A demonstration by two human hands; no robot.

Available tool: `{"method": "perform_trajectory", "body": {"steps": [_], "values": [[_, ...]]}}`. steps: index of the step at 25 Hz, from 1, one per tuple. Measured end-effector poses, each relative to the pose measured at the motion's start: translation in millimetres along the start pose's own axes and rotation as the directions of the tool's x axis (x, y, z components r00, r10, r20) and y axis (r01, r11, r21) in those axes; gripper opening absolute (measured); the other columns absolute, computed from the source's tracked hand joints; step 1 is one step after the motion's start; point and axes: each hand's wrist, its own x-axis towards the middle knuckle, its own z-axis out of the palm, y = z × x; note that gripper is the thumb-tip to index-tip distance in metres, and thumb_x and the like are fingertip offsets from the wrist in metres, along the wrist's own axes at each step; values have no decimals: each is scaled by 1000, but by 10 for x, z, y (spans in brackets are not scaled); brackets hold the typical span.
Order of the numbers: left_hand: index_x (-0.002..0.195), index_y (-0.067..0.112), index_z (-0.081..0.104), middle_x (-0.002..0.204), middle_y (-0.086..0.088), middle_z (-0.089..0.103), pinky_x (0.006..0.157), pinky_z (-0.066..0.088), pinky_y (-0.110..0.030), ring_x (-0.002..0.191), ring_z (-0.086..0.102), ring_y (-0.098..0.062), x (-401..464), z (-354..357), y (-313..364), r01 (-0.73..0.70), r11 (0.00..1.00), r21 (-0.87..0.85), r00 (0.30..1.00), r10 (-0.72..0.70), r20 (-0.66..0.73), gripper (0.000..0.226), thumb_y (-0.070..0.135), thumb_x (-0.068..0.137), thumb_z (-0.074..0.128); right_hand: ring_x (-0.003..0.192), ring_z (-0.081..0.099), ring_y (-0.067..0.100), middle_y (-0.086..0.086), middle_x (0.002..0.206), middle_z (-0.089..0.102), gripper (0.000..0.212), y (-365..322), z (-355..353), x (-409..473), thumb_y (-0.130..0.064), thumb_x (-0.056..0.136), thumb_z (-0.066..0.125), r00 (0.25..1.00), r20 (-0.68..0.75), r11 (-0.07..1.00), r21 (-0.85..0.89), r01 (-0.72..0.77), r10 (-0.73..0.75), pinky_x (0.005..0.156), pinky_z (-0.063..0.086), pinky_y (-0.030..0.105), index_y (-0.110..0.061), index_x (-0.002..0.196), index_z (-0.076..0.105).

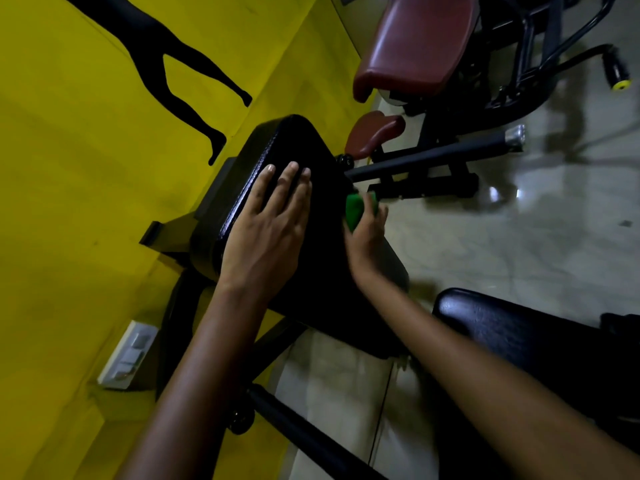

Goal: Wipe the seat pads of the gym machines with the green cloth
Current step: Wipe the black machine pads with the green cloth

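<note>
A black seat pad point(287, 147) fills the middle of the head view, close to the yellow wall. My left hand point(270, 230) rests flat on its top with the fingers straight. At the pad's right edge my right hand point(367, 237) grips the bunched green cloth point(355, 211) and holds it against the pad's side. A second black pad point(519, 337) lies at the lower right, partly under my right forearm.
A machine with a large maroon pad point(415, 46) and a small maroon pad point(372, 133) stands at the top right. A black bar with a metal tip point(450, 154) juts across the pale tiled floor point(519, 237). A white wall socket point(128, 355) sits low on the yellow wall point(69, 168).
</note>
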Motion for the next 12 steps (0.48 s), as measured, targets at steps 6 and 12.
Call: {"method": "perform_trajectory", "body": {"steps": [6,12], "values": [[147,-1,-7,159,-15,0,117,-8,-48,146,-4,-31,10,23,27,15,999,-30,1000,-15,-8,61,23,94,9,115,48,27,15,128,41,46,-46,-31,178,-18,90,59,999,-44,1000,26,2,-1,90,37,22,-14,134,47],[147,-2,-8,158,-17,-1,115,-7,-48,145,-4,-33,65,55,77,2,1000,16,1000,-1,-19,60,22,95,7,114,48,29,25,128,42,50,313,-8,115,-27,88,55,999,-23,999,1,-36,36,88,35,22,-4,132,49]]}}
